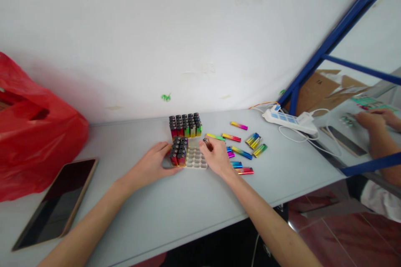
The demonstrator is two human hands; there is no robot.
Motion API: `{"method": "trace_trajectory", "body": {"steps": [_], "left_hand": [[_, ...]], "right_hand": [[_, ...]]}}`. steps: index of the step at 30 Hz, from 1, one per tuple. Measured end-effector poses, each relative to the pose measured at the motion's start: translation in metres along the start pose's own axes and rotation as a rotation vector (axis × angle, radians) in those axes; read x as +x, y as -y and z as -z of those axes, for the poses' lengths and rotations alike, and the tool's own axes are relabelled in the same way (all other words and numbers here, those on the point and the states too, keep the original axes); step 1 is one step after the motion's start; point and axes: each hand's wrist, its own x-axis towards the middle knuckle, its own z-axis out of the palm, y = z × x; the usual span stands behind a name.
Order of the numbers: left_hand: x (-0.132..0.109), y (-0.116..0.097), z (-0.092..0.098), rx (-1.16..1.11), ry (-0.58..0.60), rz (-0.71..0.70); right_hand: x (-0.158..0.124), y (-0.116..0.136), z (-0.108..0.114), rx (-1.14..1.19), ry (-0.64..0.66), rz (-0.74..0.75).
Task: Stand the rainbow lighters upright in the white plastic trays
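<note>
A pale tray [196, 162] with rows of small pockets lies on the table in front of me. Its left columns hold upright lighters [179, 150] with black tops and red or coloured bodies; pockets on the right are bare. My left hand [153, 159] curls around the tray's left side, fingers behind and thumb along the front edge. Over the right side of the tray, my right hand [216, 155] pinches a lighter [205, 140], its dark end showing at the fingertips and the rest hidden. Loose lighters [241, 152] in bright colour blends lie beside and behind this hand.
Behind the tray stands a block of upright lighters [185, 125]. A phone [56, 202] and red plastic bag [40, 133] are at left. At right are a power strip [291, 122] with cables, a blue metal frame [332, 29] and another person's hands [372, 119].
</note>
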Motion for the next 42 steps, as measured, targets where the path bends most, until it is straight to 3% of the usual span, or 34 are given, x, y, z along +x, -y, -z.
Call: {"method": "trace_trajectory", "body": {"steps": [9,12,16,22,28,30,33,38,42], "left_hand": [[-0.001,0.0,-0.002,-0.007,-0.011,-0.018],[-0.001,-0.003,0.0,0.012,0.002,-0.007],[0.0,-0.004,0.0,0.011,0.005,0.004],[0.0,-0.001,-0.002,0.0,-0.002,0.002],[-0.001,0.002,-0.002,-0.006,-0.007,-0.006],[-0.001,0.003,-0.002,-0.008,-0.007,-0.006],[-0.001,0.004,-0.002,0.0,0.01,0.012],[0.001,0.004,-0.003,0.008,0.015,0.029],[0.001,0.006,-0.005,0.009,-0.013,0.028]], "right_hand": [[0.005,-0.003,0.012,-0.045,0.089,0.199],[0.006,-0.006,0.014,-0.089,0.088,0.194],[0.007,-0.012,0.011,-0.091,0.135,0.169],[0.011,-0.025,0.0,-0.266,0.212,0.27],[0.009,-0.017,-0.004,-0.427,0.249,0.318],[0.007,-0.014,0.009,-0.372,0.219,0.308],[0.007,-0.022,0.047,-0.307,0.117,0.255],[0.009,-0.065,0.123,-0.436,-0.022,0.127],[0.009,-0.089,0.155,-0.55,-0.022,0.032]]}}
